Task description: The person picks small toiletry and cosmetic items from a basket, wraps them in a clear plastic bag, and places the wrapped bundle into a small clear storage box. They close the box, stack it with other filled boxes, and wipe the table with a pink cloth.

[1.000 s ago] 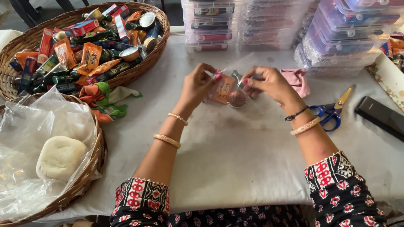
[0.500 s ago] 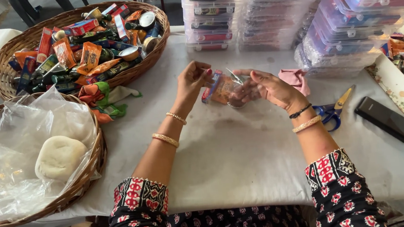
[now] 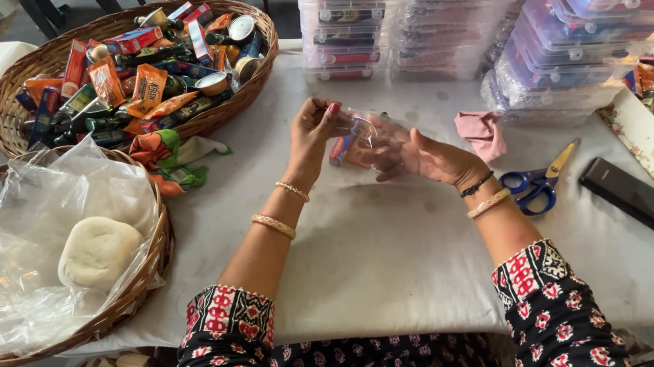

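A small clear plastic packet (image 3: 357, 141) with orange and blue contents is held above the white worktop (image 3: 367, 252), roughly mid-worktop, between both hands. Left hand (image 3: 313, 128): fingers pinched on the packet's upper left edge. Right hand (image 3: 425, 157): palm up, fingers curled under the packet's right side. A pink cloth (image 3: 482, 131) lies just right of the right hand; blue-and-yellow scissors (image 3: 539, 179) further right. 2 wicker baskets at left: 1 of small packaged goods (image 3: 128, 67), 1 with a pale dough lump (image 3: 97, 250) on plastic.
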